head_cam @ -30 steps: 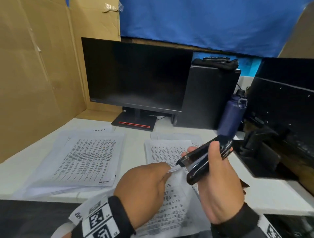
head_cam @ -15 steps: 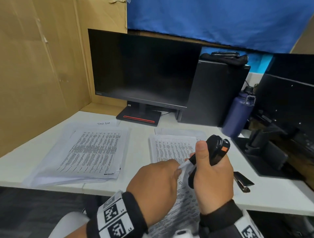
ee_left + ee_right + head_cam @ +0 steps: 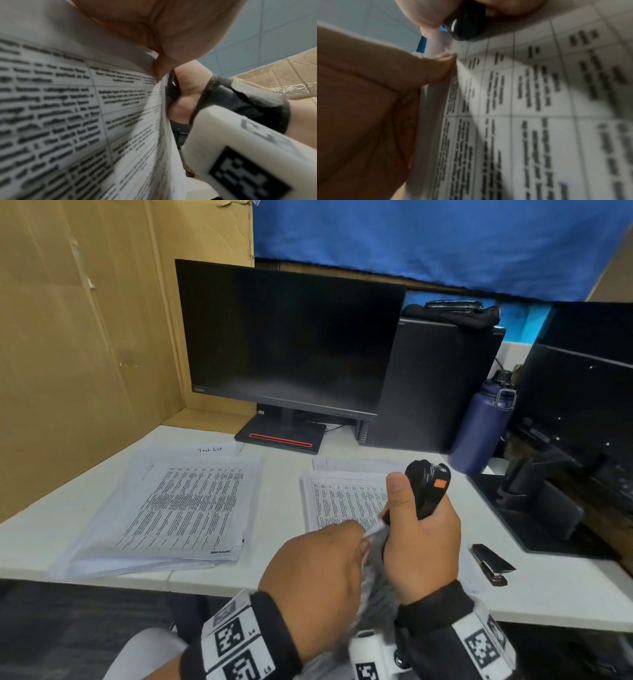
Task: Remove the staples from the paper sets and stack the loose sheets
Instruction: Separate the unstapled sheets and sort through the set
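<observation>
left hand (image 3: pixel 318 573) pinches the printed white paper set (image 3: pixel 72 121) by its corner; right hand (image 3: pixel 423 546), just beside, grips a black stapler-style remover (image 3: pixel 428 491)

Cardboard wall (image 3: pixel 85 337), blue cloth (image 3: pixel 428 241), white desk (image 3: pixel 274 542)

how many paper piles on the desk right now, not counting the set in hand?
2. A big pile lies on the desk's left side, and a smaller pile lies at centre, partly behind the hands. More sheets may be hidden behind them.
</observation>
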Motion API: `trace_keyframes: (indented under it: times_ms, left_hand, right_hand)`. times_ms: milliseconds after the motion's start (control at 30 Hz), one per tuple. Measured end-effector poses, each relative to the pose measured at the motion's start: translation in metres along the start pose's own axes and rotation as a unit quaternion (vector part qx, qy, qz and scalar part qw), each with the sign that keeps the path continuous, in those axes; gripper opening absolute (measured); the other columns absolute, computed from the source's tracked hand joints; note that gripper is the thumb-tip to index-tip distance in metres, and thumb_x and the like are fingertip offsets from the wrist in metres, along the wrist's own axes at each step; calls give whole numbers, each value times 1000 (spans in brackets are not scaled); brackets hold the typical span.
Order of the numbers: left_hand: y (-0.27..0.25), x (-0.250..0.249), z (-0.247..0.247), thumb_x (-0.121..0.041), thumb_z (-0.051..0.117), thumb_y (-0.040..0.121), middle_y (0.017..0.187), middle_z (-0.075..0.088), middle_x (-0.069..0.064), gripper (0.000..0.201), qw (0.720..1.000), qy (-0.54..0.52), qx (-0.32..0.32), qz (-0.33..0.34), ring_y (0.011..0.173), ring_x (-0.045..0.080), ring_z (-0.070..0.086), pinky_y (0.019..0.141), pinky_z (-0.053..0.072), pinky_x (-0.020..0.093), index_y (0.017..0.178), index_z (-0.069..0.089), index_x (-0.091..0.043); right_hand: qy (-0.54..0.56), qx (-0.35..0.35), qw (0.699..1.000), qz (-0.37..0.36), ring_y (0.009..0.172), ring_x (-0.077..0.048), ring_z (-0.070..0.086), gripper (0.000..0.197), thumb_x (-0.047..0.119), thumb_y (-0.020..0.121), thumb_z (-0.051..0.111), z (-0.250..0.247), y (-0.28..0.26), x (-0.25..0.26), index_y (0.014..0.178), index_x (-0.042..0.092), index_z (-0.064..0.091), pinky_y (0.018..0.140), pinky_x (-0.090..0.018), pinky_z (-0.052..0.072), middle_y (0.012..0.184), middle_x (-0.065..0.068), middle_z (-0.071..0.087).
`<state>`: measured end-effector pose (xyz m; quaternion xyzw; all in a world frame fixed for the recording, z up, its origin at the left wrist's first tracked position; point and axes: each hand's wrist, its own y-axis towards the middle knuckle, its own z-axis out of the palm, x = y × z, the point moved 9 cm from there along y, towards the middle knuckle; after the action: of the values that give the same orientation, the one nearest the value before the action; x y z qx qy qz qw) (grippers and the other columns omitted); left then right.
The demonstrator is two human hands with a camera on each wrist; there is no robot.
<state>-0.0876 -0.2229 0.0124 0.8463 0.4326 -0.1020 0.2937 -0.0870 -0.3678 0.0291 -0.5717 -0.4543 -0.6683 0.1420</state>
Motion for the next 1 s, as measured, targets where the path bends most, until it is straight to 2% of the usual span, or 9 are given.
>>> trace_keyframes:
  times_ms: [100,233,333,433,567,633,733,867,1000]
  left_hand:
    - [9,18,-9,-42,34,108,62,45,-8,38,998,-22,1,-56,57,7,45,53,29,25,72,33,-31]
    - [25,54,-56,-37,42,107,62,52,-5,38,978,-120,-93,-143,58,14,51,56,39,32,71,47,-24]
    - [44,111,-66,-35,47,103,86,74,8,33,923,-242,-136,-266,83,27,70,82,58,45,91,66,-11]
    - [68,158,-41,-32,56,98,107,78,12,21,843,-383,-140,-351,101,32,73,96,56,51,91,68,-17]
    - [103,199,6,-27,61,98,131,67,23,10,808,-393,-112,-425,118,41,66,103,54,56,94,61,-17]
    - [121,197,27,-25,62,97,140,62,22,19,830,-360,-71,-421,114,34,65,107,52,52,113,64,-14]
    - [128,161,41,-19,62,99,151,53,17,52,886,-198,19,-420,134,31,55,111,43,34,147,46,-5]
    - [139,180,80,-25,51,104,141,61,24,46,846,-290,33,-447,131,41,58,94,53,31,138,56,6]
    - [144,184,77,-33,55,102,112,73,21,41,827,-352,32,-437,104,38,72,99,58,49,119,62,3]
  right_hand:
    - [28,27,999,12,67,-14,65,58,72,75,52,-11,15,9,79,15,62,63,-23,48,75,-5,70]
    - [114,46,985,121,69,-26,63,25,45,91,64,-62,64,-27,83,21,64,66,-38,50,76,-14,66]
    - [-70,97,970,213,75,-30,65,18,29,83,71,-109,94,-87,95,19,61,75,-48,50,93,-29,70]
    - [-297,128,916,236,74,-30,64,9,21,84,70,-150,101,-119,83,13,65,74,-43,49,83,-20,71]
    - [-410,135,855,288,77,-28,64,24,39,86,68,-176,96,-150,85,15,69,71,-35,49,84,-10,68]
    - [-429,138,843,292,81,-30,64,30,42,87,66,-178,97,-163,84,12,68,76,-36,50,86,-11,68]
    - [-446,130,837,288,90,-34,65,43,45,88,61,-179,98,-172,95,4,69,84,-38,50,95,-18,70]
    - [-459,116,834,283,95,-34,64,56,57,92,52,-177,97,-174,108,6,69,89,-39,51,104,-20,71]
    - [-471,118,830,275,91,-33,64,51,55,90,53,-175,97,-177,106,8,67,88,-40,51,97,-14,69]
